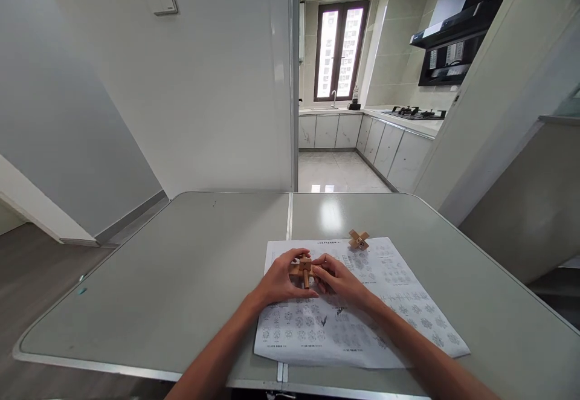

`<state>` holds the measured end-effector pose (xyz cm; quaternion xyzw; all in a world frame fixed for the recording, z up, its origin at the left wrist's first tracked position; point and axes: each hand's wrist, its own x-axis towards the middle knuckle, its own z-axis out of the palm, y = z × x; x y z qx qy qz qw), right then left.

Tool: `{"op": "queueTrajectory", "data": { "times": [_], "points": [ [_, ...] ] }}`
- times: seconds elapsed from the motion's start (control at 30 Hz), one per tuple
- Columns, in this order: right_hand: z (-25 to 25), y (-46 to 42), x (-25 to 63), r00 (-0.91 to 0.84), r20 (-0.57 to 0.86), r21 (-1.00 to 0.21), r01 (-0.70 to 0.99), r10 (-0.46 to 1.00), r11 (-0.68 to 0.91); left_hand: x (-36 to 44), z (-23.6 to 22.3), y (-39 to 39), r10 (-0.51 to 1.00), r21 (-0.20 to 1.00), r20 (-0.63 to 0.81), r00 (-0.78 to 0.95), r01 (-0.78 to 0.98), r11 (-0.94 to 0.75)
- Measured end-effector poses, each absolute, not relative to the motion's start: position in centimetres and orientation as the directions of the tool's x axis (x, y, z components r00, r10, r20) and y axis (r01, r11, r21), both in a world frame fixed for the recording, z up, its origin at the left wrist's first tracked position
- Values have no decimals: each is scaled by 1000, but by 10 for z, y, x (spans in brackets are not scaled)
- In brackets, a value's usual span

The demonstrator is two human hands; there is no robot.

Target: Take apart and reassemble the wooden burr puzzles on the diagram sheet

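Observation:
Between my two hands, over the printed paper sheet [312, 342], is a small wooden interlocking puzzle [305, 264] with pieces sticking out sideways and one toward me. My left hand [281, 279] is curled around its left side, the thumb below and the fingers above. From the right, my right hand [338, 278] pinches the puzzle's right end with thumb and fingertips. A second wooden puzzle [359, 240], shaped like a cross, sits at the sheet's top edge, apart from both hands. The sheet carries rows of small line diagrams.
The grey folding table [149, 291] has a metal seam down its middle and a metal rim. Small greenish bits [82, 290] lie near its left edge. Beyond it stand a white wall panel [226, 86] and a kitchen with a counter and gas stove [417, 113].

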<state>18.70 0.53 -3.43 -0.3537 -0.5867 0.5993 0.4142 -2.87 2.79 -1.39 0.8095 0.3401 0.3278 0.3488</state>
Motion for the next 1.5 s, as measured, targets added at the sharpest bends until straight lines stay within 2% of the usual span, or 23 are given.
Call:
{"op": "queueTrajectory", "data": {
  "times": [0.5, 0.8, 0.93, 1.03, 1.13, 1.23, 1.37, 1.5],
  "points": [
    [-40, 8, 185, -312, 79, -989, -142, 947, 36, -28, -15, 26, 769, 790, 297, 566, 307, -531],
    [-28, 5, 190, -299, 164, -977, -181, 940, 113, -27, -16, 24, 811, 826, 268, 520, 309, -471],
    [-27, 6, 190, -230, 169, -962, -249, 958, 109, -26, -19, 26, 839, 837, 258, 479, 322, -442],
    [-29, 11, 192, -109, 182, -955, -258, 977, 149, -27, -19, 27, 846, 831, 279, 455, 326, -450],
    [-33, 16, 194, 25, 182, -969, -167, 983, 183, -27, -20, 28, 845, 800, 323, 426, 355, -484],
    [-42, 19, 197, 101, 214, -977, 38, 972, 211, -28, -21, 28, 833, 769, 371, 411, 367, -524],
    [-56, 21, 198, 53, 299, -900, 348, 953, 263, -29, -20, 29, 805, 730, 418, 421, 372, -574],
    [-65, 20, 196, -31, 366, -781, 534, 930, 324, -30, -19, 28, 778, 689, 440, 448, 387, -613]
  ]
}}
